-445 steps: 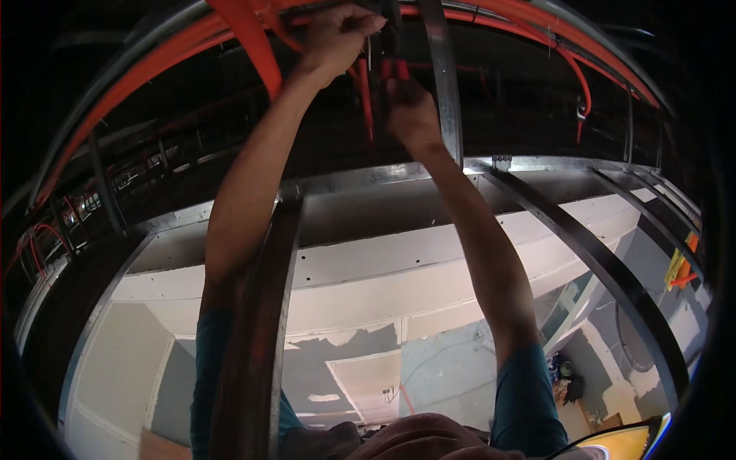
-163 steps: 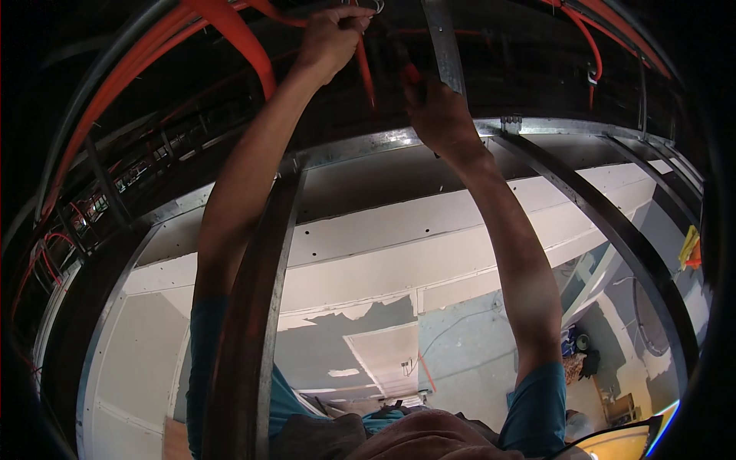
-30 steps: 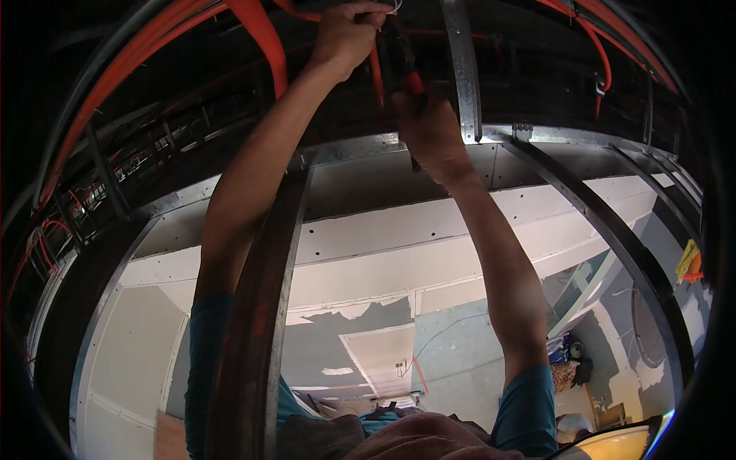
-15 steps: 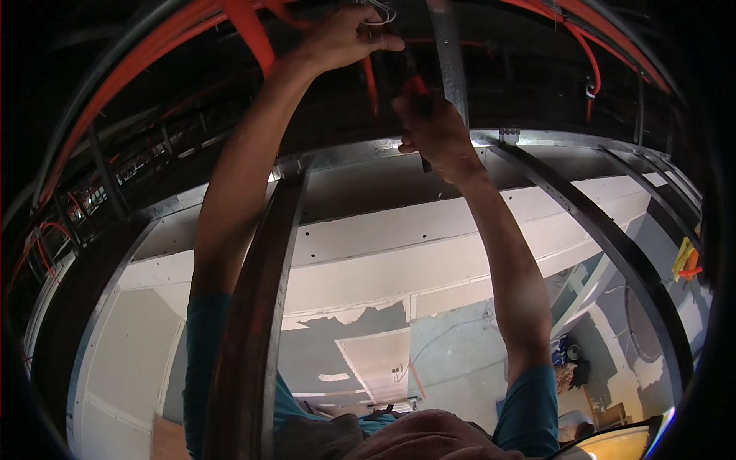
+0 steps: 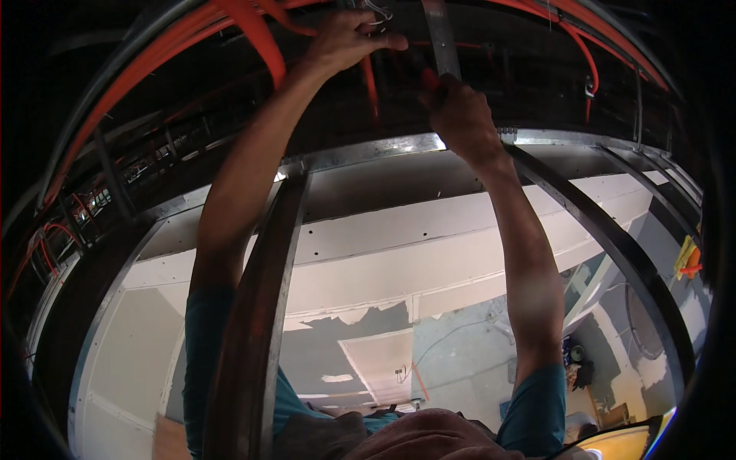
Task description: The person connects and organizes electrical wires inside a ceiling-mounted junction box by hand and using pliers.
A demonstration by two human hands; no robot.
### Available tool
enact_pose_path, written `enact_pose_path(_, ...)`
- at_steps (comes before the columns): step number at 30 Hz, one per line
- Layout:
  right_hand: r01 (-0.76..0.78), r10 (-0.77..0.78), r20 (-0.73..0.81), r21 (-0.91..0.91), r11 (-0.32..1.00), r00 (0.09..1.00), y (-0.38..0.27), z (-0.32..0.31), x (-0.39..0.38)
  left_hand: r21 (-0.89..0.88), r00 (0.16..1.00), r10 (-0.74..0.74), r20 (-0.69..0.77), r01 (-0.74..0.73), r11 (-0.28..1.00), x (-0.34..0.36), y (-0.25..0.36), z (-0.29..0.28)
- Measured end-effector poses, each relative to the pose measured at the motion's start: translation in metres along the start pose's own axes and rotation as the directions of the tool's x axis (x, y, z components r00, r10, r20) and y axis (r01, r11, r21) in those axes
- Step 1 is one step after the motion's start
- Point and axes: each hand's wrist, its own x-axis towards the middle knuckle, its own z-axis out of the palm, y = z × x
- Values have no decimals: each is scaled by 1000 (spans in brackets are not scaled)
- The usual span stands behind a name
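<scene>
Up in the dark ceiling space, my left hand [image 5: 346, 44] is closed around several thin white wires [image 5: 377, 11], its thumb stretched out to the right. Lower and to the right, my right hand [image 5: 464, 123] grips a hand tool with a red handle [image 5: 431, 77]. Darkness and blur hide the tool's working end, so its exact kind does not show. A gap separates the tool from the left hand. Just behind my right fingers hangs an upright metal strip [image 5: 441, 38].
Orange flexible conduits [image 5: 257, 42] run overhead on both sides. Metal framing surrounds my arms: a stud [image 5: 264, 307] beside my left forearm, a curved bar [image 5: 606, 230] to the right and a cross rail [image 5: 376, 152]. Below lie plasterboard [image 5: 460, 238] and a floor [image 5: 460, 349] with scattered items.
My right hand has moved right and slightly up with the red-handled tool, away from my left hand. My left hand stays at the wires, nearly still.
</scene>
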Motion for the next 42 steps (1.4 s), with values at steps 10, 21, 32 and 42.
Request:
enact_pose_path(10,-26,26,-33,3,1000,999,-11,5,-7,-120,999,-47,-9,46,992,-3,6,1)
enact_pose_path(21,63,-60,-41,67,996,997,17,-20,-44,-201,994,-88,-58,75,977,-12,3,7)
enact_pose_path(32,-49,41,84,107,993,996,15,-4,-17,-39,999,-39,5,39,998,-24,20,0)
enact_pose_path(42,-12,-14,84,298,954,996,34,32,5,-144,992,-110,58,118,983,-28,30,-3)
